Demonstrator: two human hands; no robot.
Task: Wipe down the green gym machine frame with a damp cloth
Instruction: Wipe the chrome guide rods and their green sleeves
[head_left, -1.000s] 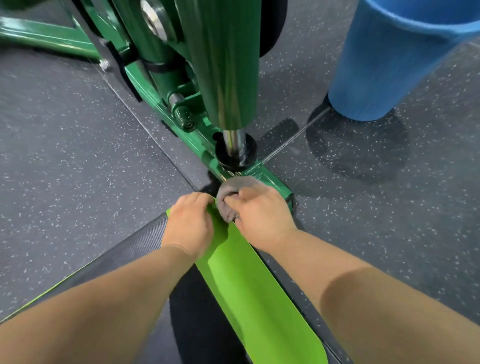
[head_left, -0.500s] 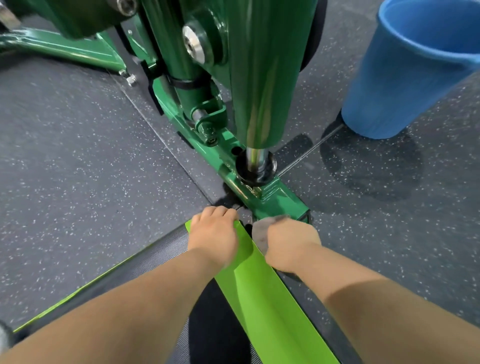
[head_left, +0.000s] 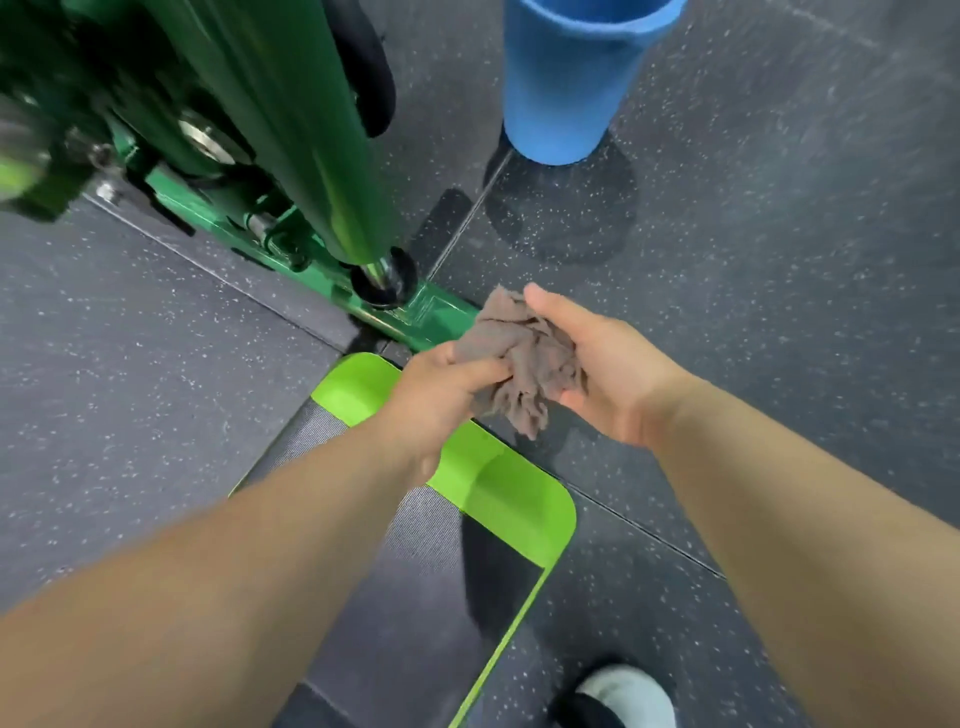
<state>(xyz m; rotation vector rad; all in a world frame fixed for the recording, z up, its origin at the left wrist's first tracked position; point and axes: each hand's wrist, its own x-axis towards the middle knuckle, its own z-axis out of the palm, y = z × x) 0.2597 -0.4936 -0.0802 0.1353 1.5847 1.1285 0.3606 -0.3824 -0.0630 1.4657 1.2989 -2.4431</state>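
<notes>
Left forearm (head_left: 218, 571) and right forearm (head_left: 810, 519) bare, reaching forward, converging. Left hand (head_left: 441, 400) knuckles up, fingers curled, pinching cloth (head_left: 519, 353). Right hand (head_left: 618, 374) palm up, cupped beneath cloth, thumb stretched forward, fingers mostly hidden. Hands close, wrists apart.

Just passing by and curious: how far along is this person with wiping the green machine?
Done: hard to tell; the frame's foot beside the hands gleams, so it has perhaps been wiped. In hand: the cloth is off the metal, bunched between the left hand, which pinches it, and the right hand, cupped beneath. Left: probably the tall column; the blue bucket stands near for rinsing.
</notes>
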